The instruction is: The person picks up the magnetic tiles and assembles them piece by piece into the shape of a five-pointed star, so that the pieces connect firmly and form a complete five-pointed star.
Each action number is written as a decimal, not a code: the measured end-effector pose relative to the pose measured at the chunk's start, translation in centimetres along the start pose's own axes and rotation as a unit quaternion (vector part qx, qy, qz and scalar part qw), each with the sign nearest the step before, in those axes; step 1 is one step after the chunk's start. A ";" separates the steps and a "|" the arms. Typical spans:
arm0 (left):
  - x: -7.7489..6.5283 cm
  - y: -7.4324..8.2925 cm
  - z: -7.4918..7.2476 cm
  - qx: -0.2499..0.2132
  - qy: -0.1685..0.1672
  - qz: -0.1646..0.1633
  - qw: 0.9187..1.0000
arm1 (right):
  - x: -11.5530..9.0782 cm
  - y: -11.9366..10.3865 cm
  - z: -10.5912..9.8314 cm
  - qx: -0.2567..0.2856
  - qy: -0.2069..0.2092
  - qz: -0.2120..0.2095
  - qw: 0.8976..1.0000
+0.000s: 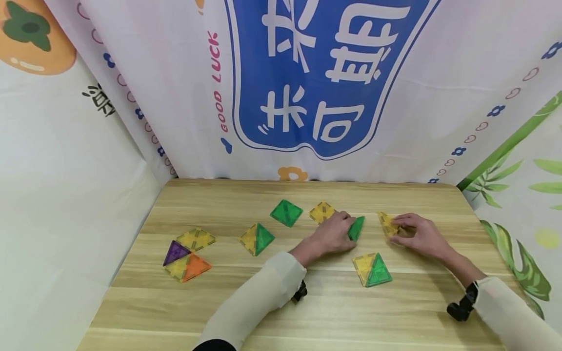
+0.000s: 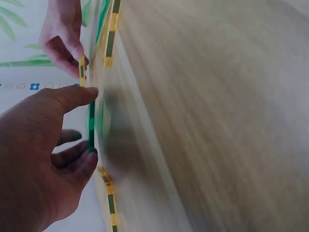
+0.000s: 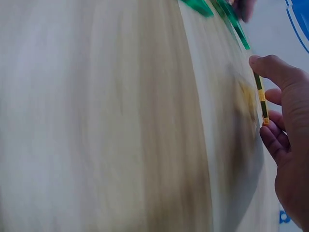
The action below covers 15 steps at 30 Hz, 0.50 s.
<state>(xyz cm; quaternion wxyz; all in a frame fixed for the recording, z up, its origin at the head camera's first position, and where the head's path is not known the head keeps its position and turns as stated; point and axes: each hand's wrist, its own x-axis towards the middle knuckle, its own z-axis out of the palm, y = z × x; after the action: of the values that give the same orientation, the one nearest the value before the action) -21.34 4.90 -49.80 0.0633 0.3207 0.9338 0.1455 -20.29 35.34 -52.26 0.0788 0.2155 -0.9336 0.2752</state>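
My left hand [image 1: 332,234] pinches a green triangular magnetic tile [image 1: 356,228] between thumb and fingers; in the left wrist view the green tile [image 2: 91,123] is seen edge-on. To its right, my right hand [image 1: 417,235] grips a yellow triangular tile [image 1: 386,224] by its edge, also edge-on in the right wrist view [image 3: 262,99]. A gap separates the two held tiles. Below them lies a square made of a yellow triangle [image 1: 363,265] and a green triangle [image 1: 379,273]. Partly behind my left hand is a yellow tile pair [image 1: 322,211].
Further left lie a green tile pair [image 1: 286,213] and a yellow-green pair [image 1: 256,239]. At the far left, purple [image 1: 175,252], orange [image 1: 197,267] and yellow triangles form a partial fan. A printed cloth [image 1: 193,156] hangs behind the wooden table [image 1: 263,312].
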 end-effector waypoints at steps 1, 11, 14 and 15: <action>0.0 0.1 0.1 -0.001 0.005 -0.008 1.000 | 0.0 -0.2 0.2 0.003 -0.003 0.002 1.000; 0.7 1.2 1.1 0.023 0.019 -0.053 0.998 | 0.6 -2.2 1.9 0.029 -0.022 0.004 0.999; 0.9 1.3 1.2 0.030 0.020 -0.057 0.998 | 0.7 -2.5 2.2 0.030 -0.024 0.006 0.999; 1.0 1.4 1.2 0.033 0.021 -0.058 0.998 | 0.8 -2.6 2.3 0.028 -0.023 0.005 0.999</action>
<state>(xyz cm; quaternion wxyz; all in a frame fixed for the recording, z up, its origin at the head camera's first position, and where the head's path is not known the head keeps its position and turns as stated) -21.05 6.79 -50.54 0.0417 0.2650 0.9562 0.1173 -19.90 31.83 -52.77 0.0497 0.2193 -0.9281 0.2968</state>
